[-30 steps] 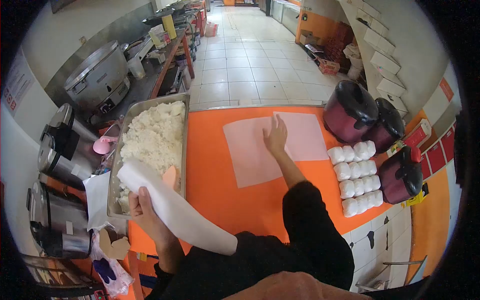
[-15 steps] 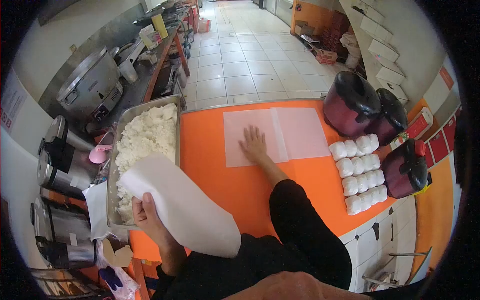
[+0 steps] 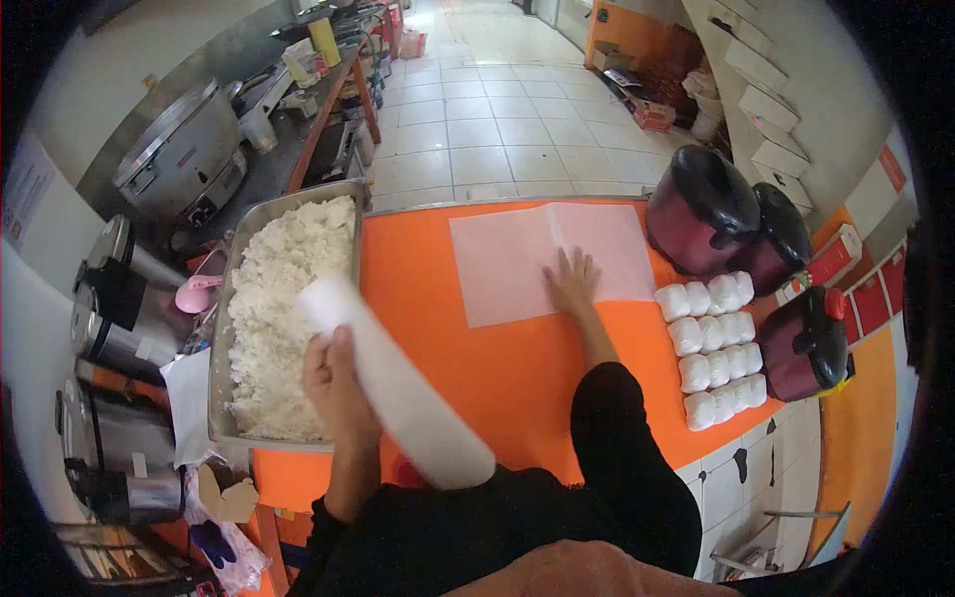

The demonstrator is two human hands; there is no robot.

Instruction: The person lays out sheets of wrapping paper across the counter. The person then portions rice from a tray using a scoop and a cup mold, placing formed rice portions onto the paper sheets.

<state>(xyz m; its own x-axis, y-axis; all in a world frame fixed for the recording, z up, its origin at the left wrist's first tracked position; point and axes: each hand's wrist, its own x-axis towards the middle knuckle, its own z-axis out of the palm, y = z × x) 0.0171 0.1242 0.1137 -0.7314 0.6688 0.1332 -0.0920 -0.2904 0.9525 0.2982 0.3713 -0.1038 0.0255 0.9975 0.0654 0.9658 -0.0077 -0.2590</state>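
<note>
My left hand (image 3: 340, 388) grips a curled sheaf of white paper (image 3: 408, 398), fingers closed on its edge, between the rice tray and my body. Across the table, my right hand (image 3: 572, 282) lies with fingers spread on two overlapping thin whitish sheets, pressing near where the left sheet (image 3: 497, 269) meets the right sheet (image 3: 617, 239). Both sheets rest on the orange tabletop (image 3: 428, 289). Part of the cooked white rice (image 3: 284, 279) in its metal tray (image 3: 215, 358) is covered from view by the held paper.
Rows of white wrapped bundles (image 3: 711, 343) line the table's right side. Behind and beside them stand dark red rice jars with black lids (image 3: 701, 214). Left of the tray are a pink scoop (image 3: 196, 296) and steel rice cookers (image 3: 129, 318). A big pot (image 3: 184, 154) sits on the back counter.
My right hand has slid rightward over the sheets, from the left one toward the overlap. My left hand has moved right with the paper, which now looks narrower and more tightly curled.
</note>
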